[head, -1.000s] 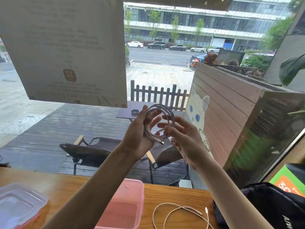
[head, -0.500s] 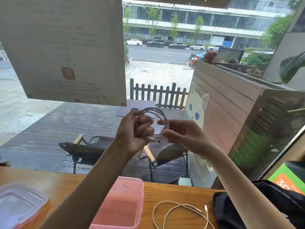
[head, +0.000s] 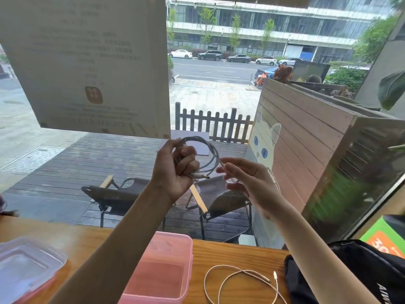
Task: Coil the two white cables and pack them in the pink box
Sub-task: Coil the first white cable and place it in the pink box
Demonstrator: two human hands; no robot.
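- The wooden tabotop edge: the wooden tabletop (head: 230, 255) ends at the window, and its bare strip runs between the pink box (head: 162, 270) and the black bag (head: 350, 275).
- The pink box stands open near the tabletop's far edge; a clear lid (head: 24, 266) lies well apart at the left.
- The second white cable (head: 238, 281) sprawls loose on the tabletop between box and bag.
- The left hand (head: 173, 172) is raised high above the box, its fingers closed around the coiled white cable (head: 208, 154), a plug sticking out right.
- The right hand (head: 247, 183) is just beside the coil, its fingers loosely spread, pinching a thin cable end.
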